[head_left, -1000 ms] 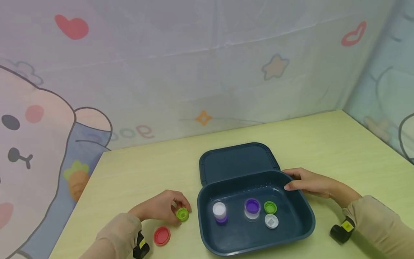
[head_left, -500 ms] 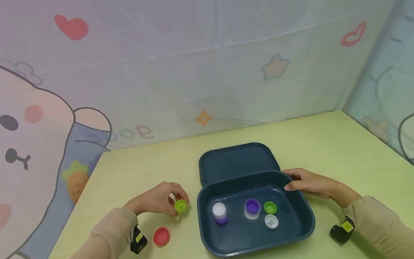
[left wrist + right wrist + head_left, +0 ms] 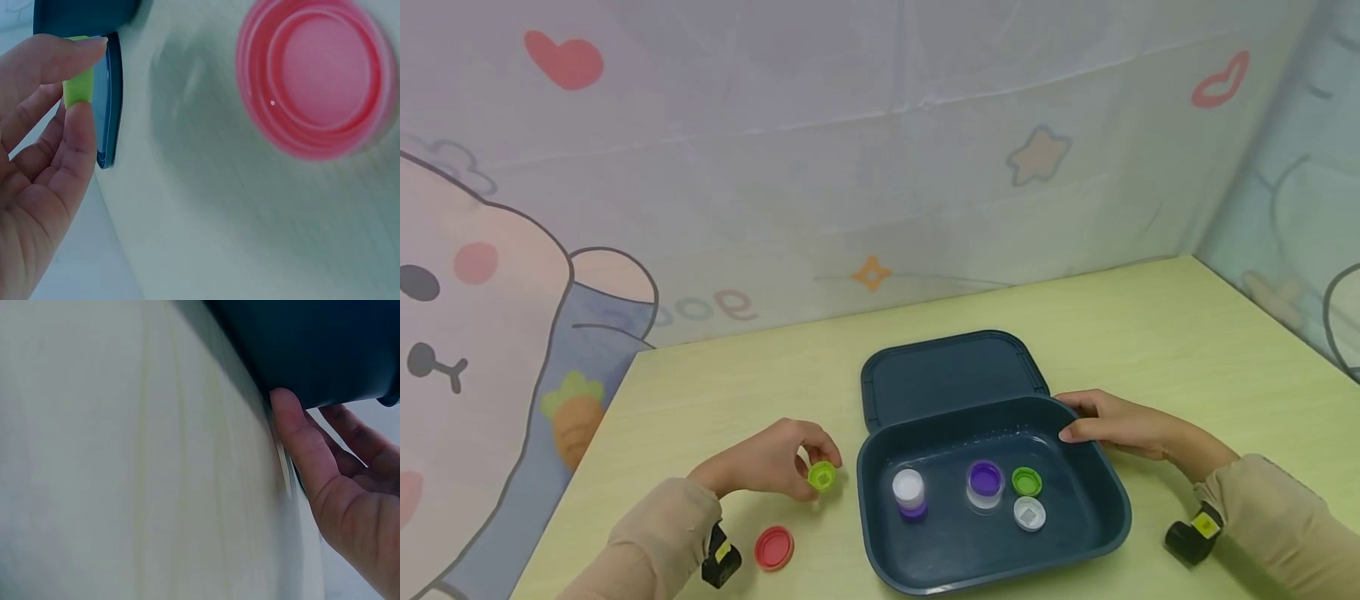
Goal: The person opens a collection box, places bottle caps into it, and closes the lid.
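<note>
My left hand (image 3: 767, 460) holds a small light-green bottle cap (image 3: 822, 476) between thumb and fingertips, raised over the table left of the dark blue box. The left wrist view shows the pinched green cap (image 3: 79, 84) edge-on. A red round lid (image 3: 774, 548) lies on the table below that hand, its recessed side up. At the back right corner of the open dark blue box (image 3: 955, 546), my right hand (image 3: 1127, 425) grips the rim, thumb over the edge. Some of its fingers are hidden behind the wall in the head view.
Inside the box lie a white cap (image 3: 908, 485) over a purple one, a purple cap (image 3: 985, 478) in a clear-and-white round piece, a green cap (image 3: 1027, 481) and a white cap (image 3: 1029, 513). The box's lid (image 3: 951, 379) lies flat behind it.
My left hand has lifted the green cap from near the table, moving slightly up and away from the red lid. The right hand and the box have stayed still.
</note>
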Demonstrator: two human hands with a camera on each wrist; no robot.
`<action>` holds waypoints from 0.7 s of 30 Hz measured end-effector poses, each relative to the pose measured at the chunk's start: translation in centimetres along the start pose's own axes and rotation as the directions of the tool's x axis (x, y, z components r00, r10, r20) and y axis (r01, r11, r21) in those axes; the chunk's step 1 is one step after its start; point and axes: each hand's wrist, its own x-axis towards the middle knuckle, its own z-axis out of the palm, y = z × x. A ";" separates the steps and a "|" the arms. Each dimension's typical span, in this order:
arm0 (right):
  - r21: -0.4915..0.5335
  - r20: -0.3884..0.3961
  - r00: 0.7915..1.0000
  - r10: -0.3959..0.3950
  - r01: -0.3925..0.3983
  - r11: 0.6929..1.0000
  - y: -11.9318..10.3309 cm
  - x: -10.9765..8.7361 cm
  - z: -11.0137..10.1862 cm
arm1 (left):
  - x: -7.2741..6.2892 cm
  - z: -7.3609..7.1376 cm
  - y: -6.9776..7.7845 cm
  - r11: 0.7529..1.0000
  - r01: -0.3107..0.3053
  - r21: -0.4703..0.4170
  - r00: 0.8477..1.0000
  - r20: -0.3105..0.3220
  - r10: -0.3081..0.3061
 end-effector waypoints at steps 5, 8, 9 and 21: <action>0.003 0.002 1.000 0.002 -0.002 1.000 0.0 0.0 0.0 | 0.0 -0.4 0.6 1.000 -0.011 0.018 1.000 -0.001 0.011; 0.005 0.003 1.000 0.001 -0.001 1.000 0.0 0.0 0.0 | 0.0 -0.7 0.9 1.000 -0.006 0.021 1.000 -0.002 0.006; 0.005 0.003 1.000 0.002 -0.003 1.000 0.0 0.0 0.0 | -0.1 -0.7 1.1 1.000 -0.002 0.021 1.000 -0.001 0.002; 0.012 -0.002 1.000 0.009 -0.009 1.000 0.0 0.0 -0.1 | 0.1 -1.4 2.2 0.999 -0.003 0.047 1.000 -0.024 0.004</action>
